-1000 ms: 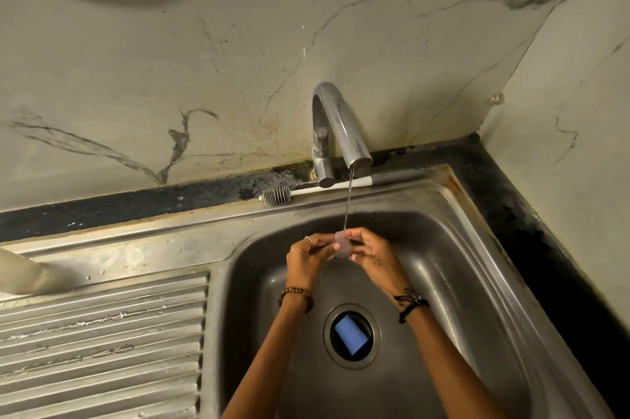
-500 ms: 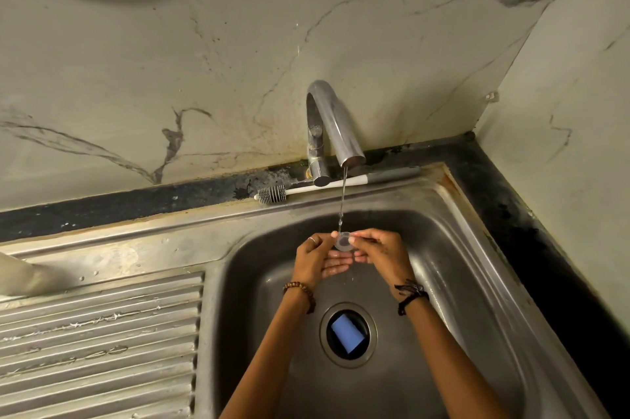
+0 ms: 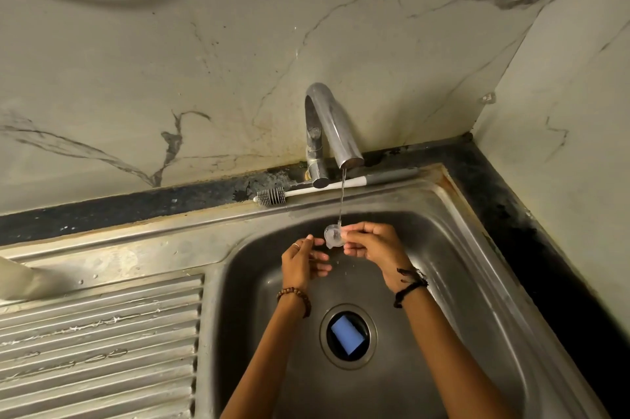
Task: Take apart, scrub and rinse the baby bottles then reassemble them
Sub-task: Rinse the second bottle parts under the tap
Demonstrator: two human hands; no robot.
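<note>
Right hand (image 3: pixel 370 243) pinches one teat (image 3: pixel 333 236) under tap (image 3: pixel 332 132)

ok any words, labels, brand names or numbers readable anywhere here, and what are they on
None can be read.
Tap: bare metal, no marking shows.
Bottle brush: no print visible on its handle.
Clear bottle part held in the right hand under the stream: no lettering shows.
Blue thing in the drain: plain, no text.
Draining board: faint raised marks between the ribs, too blurred to read.
</note>
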